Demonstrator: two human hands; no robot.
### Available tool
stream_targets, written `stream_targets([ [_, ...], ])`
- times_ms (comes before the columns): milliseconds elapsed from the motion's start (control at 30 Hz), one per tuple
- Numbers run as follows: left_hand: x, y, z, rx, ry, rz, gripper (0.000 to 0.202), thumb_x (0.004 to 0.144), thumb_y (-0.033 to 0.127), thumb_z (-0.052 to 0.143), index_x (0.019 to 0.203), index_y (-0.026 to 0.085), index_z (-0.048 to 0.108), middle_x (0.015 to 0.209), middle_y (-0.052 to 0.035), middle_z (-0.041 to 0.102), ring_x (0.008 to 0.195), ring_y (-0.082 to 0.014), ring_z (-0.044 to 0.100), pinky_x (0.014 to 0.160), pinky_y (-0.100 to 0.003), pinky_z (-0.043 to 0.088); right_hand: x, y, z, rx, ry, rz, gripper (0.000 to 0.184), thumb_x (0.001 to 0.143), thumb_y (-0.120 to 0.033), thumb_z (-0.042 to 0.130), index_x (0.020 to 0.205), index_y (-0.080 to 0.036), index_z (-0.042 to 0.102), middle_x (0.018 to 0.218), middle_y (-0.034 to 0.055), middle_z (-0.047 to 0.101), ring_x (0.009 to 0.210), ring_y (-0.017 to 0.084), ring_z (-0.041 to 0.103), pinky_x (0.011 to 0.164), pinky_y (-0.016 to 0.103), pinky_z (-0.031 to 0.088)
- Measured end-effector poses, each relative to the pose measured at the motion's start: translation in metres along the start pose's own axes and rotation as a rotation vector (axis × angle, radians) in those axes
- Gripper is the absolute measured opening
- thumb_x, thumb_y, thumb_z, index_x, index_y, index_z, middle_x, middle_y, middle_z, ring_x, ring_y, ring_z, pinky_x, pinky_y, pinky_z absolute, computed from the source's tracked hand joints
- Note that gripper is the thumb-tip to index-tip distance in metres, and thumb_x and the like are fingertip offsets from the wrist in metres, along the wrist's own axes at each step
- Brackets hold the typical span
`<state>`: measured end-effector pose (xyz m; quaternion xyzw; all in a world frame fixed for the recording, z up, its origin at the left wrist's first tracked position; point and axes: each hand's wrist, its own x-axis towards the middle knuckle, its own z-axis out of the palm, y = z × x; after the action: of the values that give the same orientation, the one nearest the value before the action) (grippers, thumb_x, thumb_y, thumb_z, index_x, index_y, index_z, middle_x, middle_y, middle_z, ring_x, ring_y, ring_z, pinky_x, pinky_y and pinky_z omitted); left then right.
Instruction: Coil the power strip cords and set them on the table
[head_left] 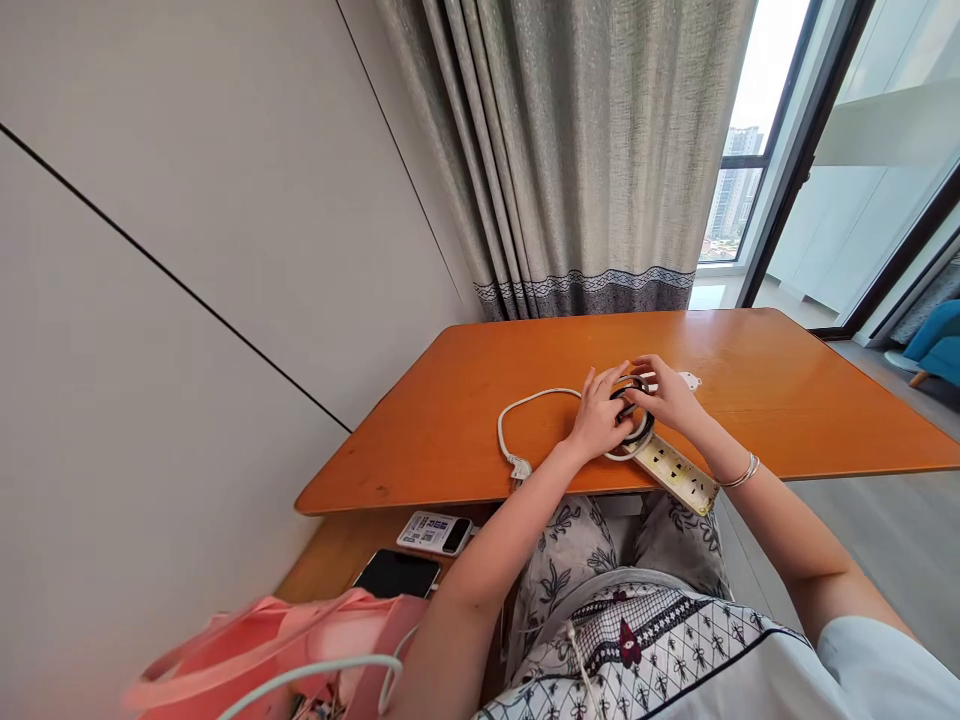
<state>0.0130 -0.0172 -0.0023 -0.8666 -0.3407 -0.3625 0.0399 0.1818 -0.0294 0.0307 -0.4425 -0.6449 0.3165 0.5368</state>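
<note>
A bundle of coiled black and white cable (642, 432) sits at the near side of the orange-brown table, over one end of a power strip (679, 474). My left hand (602, 414) grips the coil from the left, its fingers bent at the loops. From the right, my right hand (669, 395) holds the same coil between thumb and fingers. The strip is cream-coloured and stained, and its near end juts past the table edge. A white cord (540, 395) curves left to a plug (519, 468) near the edge. Beyond my right hand lies a white plug end (690, 381).
Below the table (420, 420), on the left, a bench (330, 545) bears a dark phone (397, 573) and a white power bank (435, 533). A pink bag (300, 640) with a pale cable stands closest to me. Curtains (600, 150) hang behind the table.
</note>
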Motion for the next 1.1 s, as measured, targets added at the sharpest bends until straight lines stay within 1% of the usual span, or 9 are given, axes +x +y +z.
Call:
stream_targets([
  [167,0.002,0.001,0.000,-0.067,-0.007,-0.022,0.005,0.075,0.021,0.064,0.073,0.019,0.069,0.153,-0.0124,0.043,0.140,-0.0308,0.040,0.117,-0.059,0.027,0.003,-0.002,-0.009,-0.022,-0.050,-0.129,0.032,0.073,-0.022,0.073,0.104,-0.029,0.069,0.111,0.0048,0.068,0.098,0.023,0.064,0.082,0.036,0.053],
  [267,0.005,0.003,-0.004,-0.109,0.001,-0.011,0.010,0.073,0.028,0.070,0.070,0.020,0.067,0.148,-0.0127,0.048,0.137,-0.0314,0.043,0.116,-0.057,0.030,0.005,0.000,-0.010,-0.013,-0.062,-0.146,0.024,0.074,-0.025,0.074,0.098,-0.029,0.072,0.101,0.0044,0.069,0.087,0.021,0.064,0.077,0.035,0.053],
  [400,0.006,0.008,-0.011,-0.160,0.012,-0.034,0.017,0.072,0.033,0.075,0.067,0.021,0.066,0.140,-0.0108,0.052,0.130,-0.0306,0.046,0.110,-0.050,0.040,0.007,0.001,-0.009,0.053,-0.066,-0.134,0.014,0.073,-0.030,0.078,0.086,-0.028,0.074,0.089,0.0040,0.068,0.075,0.019,0.062,0.068,0.031,0.052],
  [500,0.005,0.010,-0.016,-0.211,0.048,-0.036,0.024,0.071,0.038,0.078,0.063,0.020,0.064,0.133,-0.0117,0.054,0.124,-0.0295,0.049,0.106,-0.046,0.045,0.008,0.000,-0.010,0.021,-0.067,-0.153,0.010,0.075,-0.032,0.078,0.083,-0.027,0.075,0.083,0.0032,0.067,0.070,0.017,0.060,0.065,0.029,0.049],
  [700,0.015,0.015,-0.032,-0.344,0.152,-0.062,0.037,0.086,0.045,0.063,0.060,0.019,0.063,0.116,-0.0115,0.056,0.113,-0.0254,0.054,0.102,-0.043,0.048,0.018,-0.008,-0.018,-0.061,-0.055,-0.272,0.008,0.081,-0.034,0.072,0.080,-0.027,0.075,0.078,0.0024,0.067,0.071,0.017,0.058,0.069,0.030,0.049],
  [800,0.024,0.022,-0.044,-0.489,0.253,-0.057,0.050,0.091,0.054,0.052,0.058,0.019,0.062,0.112,-0.0114,0.056,0.109,-0.0241,0.055,0.100,-0.041,0.049,0.026,-0.013,-0.017,0.003,-0.072,-0.277,0.011,0.078,-0.037,0.073,0.077,-0.026,0.075,0.079,0.0028,0.068,0.075,0.018,0.059,0.072,0.030,0.050],
  [900,0.032,0.029,-0.054,-0.642,0.451,-0.098,0.057,0.093,0.058,0.048,0.054,0.018,0.058,0.112,-0.0106,0.054,0.106,-0.0223,0.056,0.097,-0.039,0.049,0.031,-0.019,-0.010,0.149,-0.103,-0.241,0.019,0.074,-0.043,0.076,0.080,-0.025,0.076,0.084,0.0033,0.069,0.081,0.018,0.062,0.077,0.031,0.051],
  [1000,0.038,0.028,-0.058,-0.712,0.619,-0.163,0.058,0.093,0.060,0.048,0.053,0.017,0.053,0.111,-0.0099,0.054,0.103,-0.0210,0.056,0.095,-0.037,0.050,0.028,-0.026,0.001,0.301,-0.124,-0.171,0.028,0.072,-0.050,0.076,0.085,-0.026,0.077,0.089,0.0035,0.072,0.090,0.021,0.065,0.087,0.035,0.051],
  [1100,0.043,0.017,-0.057,-0.703,0.641,-0.237,0.059,0.092,0.063,0.046,0.055,0.018,0.052,0.114,-0.0105,0.055,0.104,-0.0210,0.057,0.095,-0.037,0.050,0.016,-0.030,0.012,0.384,-0.137,-0.122,0.036,0.077,-0.059,0.071,0.092,-0.026,0.076,0.098,0.0045,0.074,0.100,0.023,0.066,0.096,0.038,0.050],
])
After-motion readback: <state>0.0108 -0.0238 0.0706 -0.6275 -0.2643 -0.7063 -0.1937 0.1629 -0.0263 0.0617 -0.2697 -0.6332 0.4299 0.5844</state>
